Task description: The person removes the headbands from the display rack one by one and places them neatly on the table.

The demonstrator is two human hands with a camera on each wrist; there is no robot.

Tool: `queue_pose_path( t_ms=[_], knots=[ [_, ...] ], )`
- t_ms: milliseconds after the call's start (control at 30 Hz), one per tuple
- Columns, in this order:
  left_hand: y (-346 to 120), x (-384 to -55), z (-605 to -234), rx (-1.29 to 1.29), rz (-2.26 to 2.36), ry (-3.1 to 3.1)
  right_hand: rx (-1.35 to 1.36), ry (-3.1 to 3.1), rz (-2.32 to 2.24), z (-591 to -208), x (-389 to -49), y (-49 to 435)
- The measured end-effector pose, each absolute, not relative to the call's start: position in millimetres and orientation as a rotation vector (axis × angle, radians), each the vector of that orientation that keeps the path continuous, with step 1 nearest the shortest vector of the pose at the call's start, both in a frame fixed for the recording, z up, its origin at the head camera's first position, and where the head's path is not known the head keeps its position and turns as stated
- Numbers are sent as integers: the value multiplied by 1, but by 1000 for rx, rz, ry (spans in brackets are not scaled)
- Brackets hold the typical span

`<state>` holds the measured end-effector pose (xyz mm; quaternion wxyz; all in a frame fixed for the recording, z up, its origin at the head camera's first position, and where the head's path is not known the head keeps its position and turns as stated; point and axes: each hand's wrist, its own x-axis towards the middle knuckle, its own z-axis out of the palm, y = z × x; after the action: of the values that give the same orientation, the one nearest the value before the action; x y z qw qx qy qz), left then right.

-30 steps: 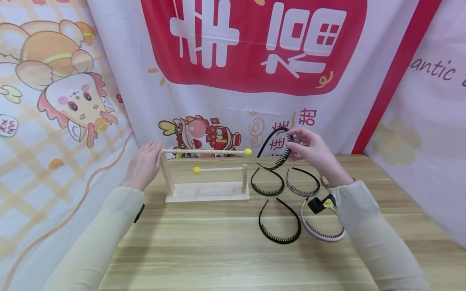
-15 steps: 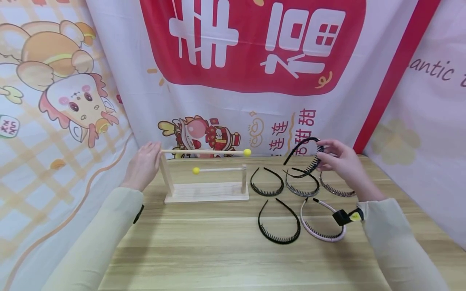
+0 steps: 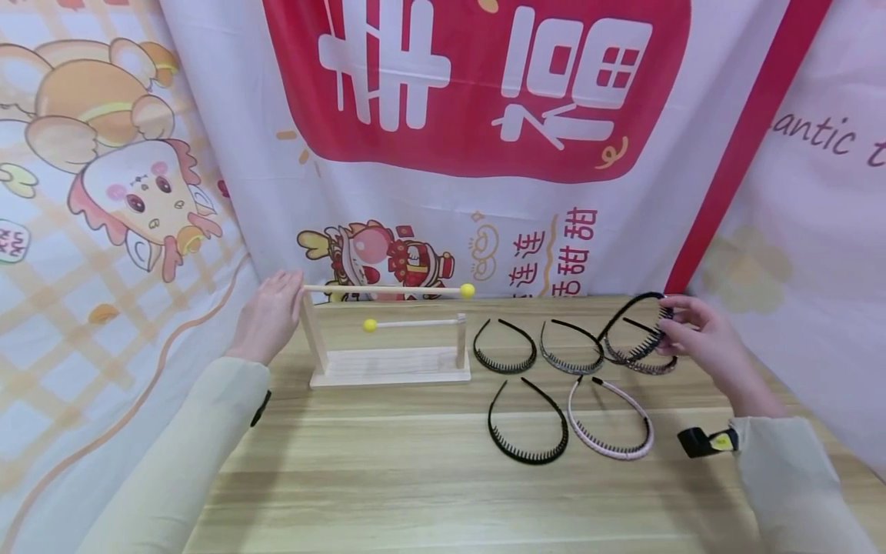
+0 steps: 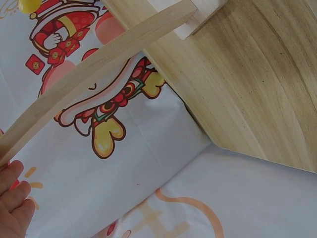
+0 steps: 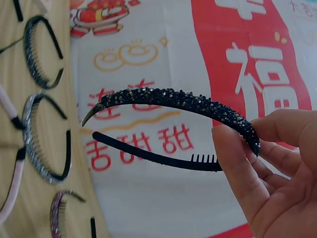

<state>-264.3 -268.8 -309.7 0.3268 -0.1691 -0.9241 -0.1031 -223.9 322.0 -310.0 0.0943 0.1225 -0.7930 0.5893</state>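
My right hand (image 3: 702, 331) pinches a black headband (image 5: 173, 99) between thumb and fingers. Dark glittering stones cover its outer side, and small teeth line the inside. In the head view it is held over a dark-toothed headband (image 3: 654, 368) at the back right, overlapping it. My left hand (image 3: 268, 317) touches the top of the left post of a wooden stand (image 3: 391, 368), its fingers fairly straight. From that post a long rod (image 3: 381, 289) with a yellow ball end runs right. The left wrist view shows the fingertips (image 4: 22, 191) beside the post's end.
Several headbands lie on the wooden table (image 3: 388, 477) right of the stand: a black one (image 3: 529, 460), a pink one (image 3: 609, 452), a dark one (image 3: 505, 369) and a grey glittery one (image 3: 574, 369). A printed cloth (image 3: 477, 169) hangs behind.
My right hand has moved to the right and slightly down with the black headband, from beside the stand to above the back-right headband. My left hand stays at the post.
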Motion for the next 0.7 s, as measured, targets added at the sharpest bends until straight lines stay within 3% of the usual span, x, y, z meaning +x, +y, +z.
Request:
queue_pose_path(
  t_ms=[700],
  knots=[
    [-269, -261, -307, -442, -261, -2418, 113, -2465, 1751, -395, -206, 423]
  ],
)
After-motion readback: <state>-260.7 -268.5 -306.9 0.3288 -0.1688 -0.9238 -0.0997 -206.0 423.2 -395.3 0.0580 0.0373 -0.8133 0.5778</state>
